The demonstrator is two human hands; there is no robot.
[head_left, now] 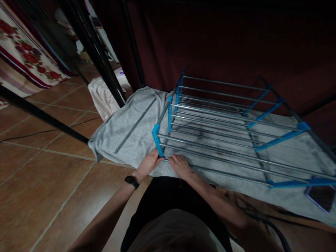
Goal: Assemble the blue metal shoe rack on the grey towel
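A rack of grey metal rods [220,152] joined by blue plastic brackets lies across the grey blanket [141,105]. At its near left corner, my left hand [149,162] is closed around the foot of a blue bracket [158,141]; a dark watch band circles that wrist. My right hand [181,166] grips the lowest front rod [228,174] just right of that corner, its fingers curled over the rod. A loose metal rod [135,126] rests on the blanket left of the rack, apart from both hands.
A phone [320,196] lies on the blanket at the right edge. Black posts [91,52] slant at the left, and a dark red cloth [236,45] hangs behind the rack. A cable [52,132] crosses the tiled floor [65,168]. A striped cloth [101,98] lies beyond the blanket.
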